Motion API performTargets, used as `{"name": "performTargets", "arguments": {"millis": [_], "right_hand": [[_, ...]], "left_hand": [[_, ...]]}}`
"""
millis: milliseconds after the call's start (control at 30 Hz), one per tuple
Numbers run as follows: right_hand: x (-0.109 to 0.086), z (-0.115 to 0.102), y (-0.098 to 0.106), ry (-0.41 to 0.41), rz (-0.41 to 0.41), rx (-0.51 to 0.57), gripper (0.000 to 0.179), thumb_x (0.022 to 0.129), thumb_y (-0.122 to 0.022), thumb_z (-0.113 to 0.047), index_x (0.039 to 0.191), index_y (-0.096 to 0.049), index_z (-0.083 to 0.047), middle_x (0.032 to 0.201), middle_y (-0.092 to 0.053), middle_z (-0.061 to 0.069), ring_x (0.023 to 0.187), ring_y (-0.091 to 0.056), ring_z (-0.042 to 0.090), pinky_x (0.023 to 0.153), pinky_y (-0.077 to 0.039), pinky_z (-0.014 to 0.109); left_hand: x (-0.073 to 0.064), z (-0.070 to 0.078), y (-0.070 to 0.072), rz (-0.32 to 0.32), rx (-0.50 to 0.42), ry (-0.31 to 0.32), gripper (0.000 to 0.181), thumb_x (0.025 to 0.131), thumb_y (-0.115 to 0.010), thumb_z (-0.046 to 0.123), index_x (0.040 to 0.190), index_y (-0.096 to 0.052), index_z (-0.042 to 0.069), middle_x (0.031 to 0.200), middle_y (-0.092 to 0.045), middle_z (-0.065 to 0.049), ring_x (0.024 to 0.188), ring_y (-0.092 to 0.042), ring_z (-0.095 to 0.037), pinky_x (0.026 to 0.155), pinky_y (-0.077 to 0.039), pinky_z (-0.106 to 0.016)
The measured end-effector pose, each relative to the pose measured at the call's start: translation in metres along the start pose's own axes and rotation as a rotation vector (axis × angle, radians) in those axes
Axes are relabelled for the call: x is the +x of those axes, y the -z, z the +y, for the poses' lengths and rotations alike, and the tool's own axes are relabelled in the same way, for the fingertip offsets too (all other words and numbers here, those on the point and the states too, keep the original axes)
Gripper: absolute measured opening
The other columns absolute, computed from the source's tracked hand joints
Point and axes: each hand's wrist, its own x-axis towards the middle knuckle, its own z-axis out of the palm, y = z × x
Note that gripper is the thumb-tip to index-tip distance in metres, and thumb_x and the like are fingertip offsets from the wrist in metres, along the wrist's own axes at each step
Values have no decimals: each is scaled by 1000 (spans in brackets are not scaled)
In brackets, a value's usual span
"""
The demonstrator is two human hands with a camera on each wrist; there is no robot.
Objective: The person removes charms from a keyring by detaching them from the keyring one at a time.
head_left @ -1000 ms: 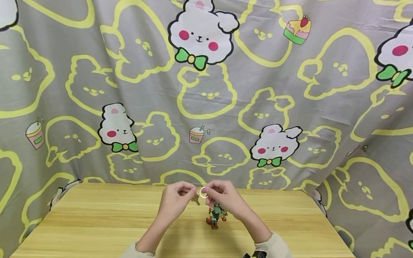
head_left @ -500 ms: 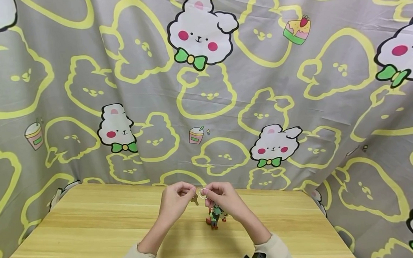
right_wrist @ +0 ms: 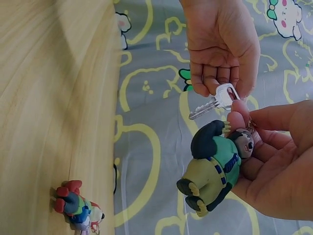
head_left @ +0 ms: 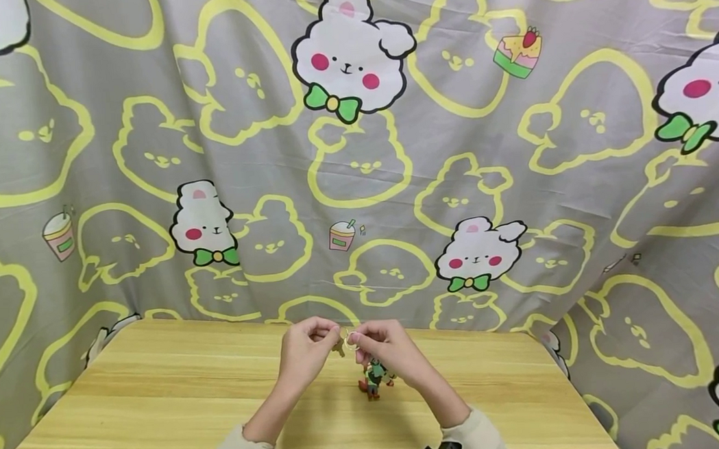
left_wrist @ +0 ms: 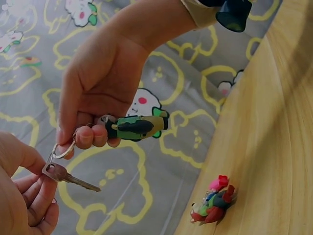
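Above the table, my left hand [head_left: 304,357] pinches a metal key [left_wrist: 55,172] by its head, blade pointing away from the fingers. Close beside it, my right hand [head_left: 394,347] pinches a metal key ring [left_wrist: 63,155] between thumb and fingertips. The ring sits right at the key's head and overlaps its hole in the left wrist view. From the ring hangs a keychain figurine [right_wrist: 215,166], an animal with a grey face, green top and khaki trousers, lying against my right fingers.
A second small figurine [left_wrist: 213,203], red, green and blue with a pink part, lies on the wooden table [head_left: 160,401] below my hands. A grey curtain [head_left: 295,180] with yellow outlines and white cartoon animals hangs behind and at both sides.
My right hand has shifted slightly left and down, bringing the ring nearer the key. My left hand keeps its hold on the key and has barely moved.
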Motion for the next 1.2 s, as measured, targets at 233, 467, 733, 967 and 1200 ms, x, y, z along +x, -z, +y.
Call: {"name": "performTargets", "arguments": {"millis": [233,467,733,967,1200], "right_hand": [[-3,-1,-2,-8,-33,-18,23,103,-61,-16,100,-74,3,77,-69,20,65,-63,12,62,-56,23],[-5,-1,-4,-18,-58,-10,24,103,-60,-14,102,-73,6,78,-70,22,67,-65,10,64,-57,23],[-4,3,-2,-14,-26,46,24,105,-58,-15,104,-71,6,86,-73,26,73,-71,12,68,-59,25],[-4,8,-3,-13,21,104,26,105,-57,-14,108,-69,9,93,-74,30,78,-75,16,74,-62,31],[-5,14,-5,-60,62,177,30,104,-60,-16,110,-66,13,96,-75,29,83,-77,21,78,-63,35]], "left_hand": [[0,-2,1,43,-10,8,5,90,-73,7,87,-77,4,78,-74,-6,66,-61,-6,61,-50,-18],[4,-5,9,57,-38,-4,9,94,-72,9,94,-76,1,85,-74,-9,71,-63,-6,66,-51,-17],[5,-4,16,-40,-161,76,14,97,-70,14,102,-74,1,95,-77,-10,85,-69,-9,78,-53,-20],[7,-6,27,-108,-217,178,19,97,-69,14,108,-72,-1,95,-77,-8,86,-69,-11,82,-55,-28],[8,-12,40,-238,-205,193,20,99,-68,17,107,-71,-1,94,-76,-6,87,-68,-13,83,-56,-30]]}}
